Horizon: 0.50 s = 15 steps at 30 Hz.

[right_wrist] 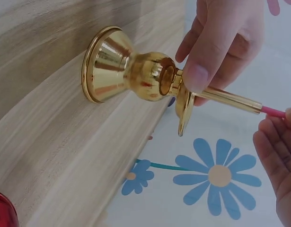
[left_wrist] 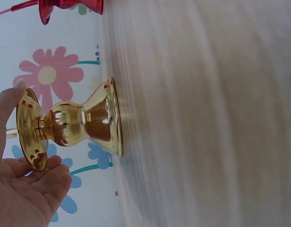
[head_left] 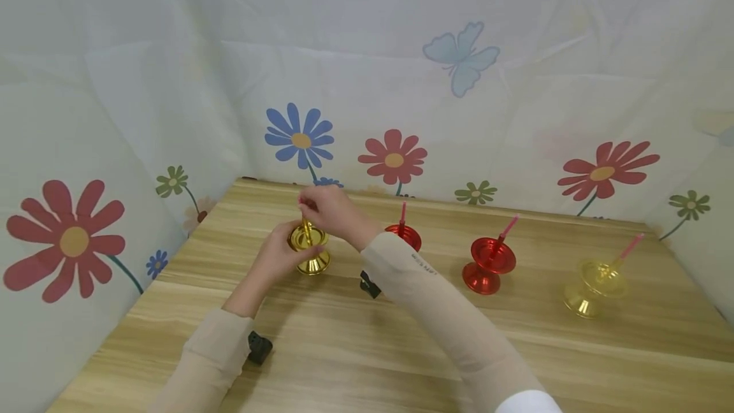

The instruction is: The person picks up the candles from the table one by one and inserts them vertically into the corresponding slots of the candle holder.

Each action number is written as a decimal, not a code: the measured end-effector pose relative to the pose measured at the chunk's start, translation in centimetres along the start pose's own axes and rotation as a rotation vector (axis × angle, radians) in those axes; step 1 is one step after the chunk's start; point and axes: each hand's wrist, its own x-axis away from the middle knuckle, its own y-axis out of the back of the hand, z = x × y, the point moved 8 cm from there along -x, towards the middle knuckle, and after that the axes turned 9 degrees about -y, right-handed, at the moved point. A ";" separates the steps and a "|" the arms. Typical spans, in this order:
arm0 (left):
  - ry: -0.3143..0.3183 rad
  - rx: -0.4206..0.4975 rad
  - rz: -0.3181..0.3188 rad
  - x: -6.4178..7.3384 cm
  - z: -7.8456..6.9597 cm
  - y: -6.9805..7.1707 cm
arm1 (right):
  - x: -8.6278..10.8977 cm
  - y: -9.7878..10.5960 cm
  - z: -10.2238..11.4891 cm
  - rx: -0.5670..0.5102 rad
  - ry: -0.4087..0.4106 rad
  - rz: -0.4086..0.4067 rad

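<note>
A shiny gold candle holder [head_left: 314,265] stands upright on the wooden tabletop, with a round dish above its waisted foot. My left hand [head_left: 278,255] holds the dish by its rim, thumb on one side and fingers round the other, as the left wrist view shows. From the dish rises a slim gold tube [right_wrist: 235,100]. A thin pink candle [right_wrist: 273,111] comes out of the tube's upper end. My right hand [head_left: 329,208] pinches that candle near the top, between thumb and fingers; its lower part is hidden in the tube.
To the right stand a red candle holder [head_left: 410,233], partly behind my right forearm, another red holder [head_left: 482,280] and a gold holder [head_left: 585,303], each with a pink candle. A flower-printed cloth [head_left: 355,81] hangs behind the table [head_left: 344,349]. Dark devices [head_left: 260,348] sit at my wrists.
</note>
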 end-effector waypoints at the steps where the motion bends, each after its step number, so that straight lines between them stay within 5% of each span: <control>1: -0.007 0.001 -0.003 0.0 0.0 0.0 | 0.0 0.0 0.1 0.002 -0.002 -0.007; 15: -0.016 -0.029 0.006 0.0 -0.1 0.0 | -0.2 -0.3 -0.4 -0.123 0.014 0.011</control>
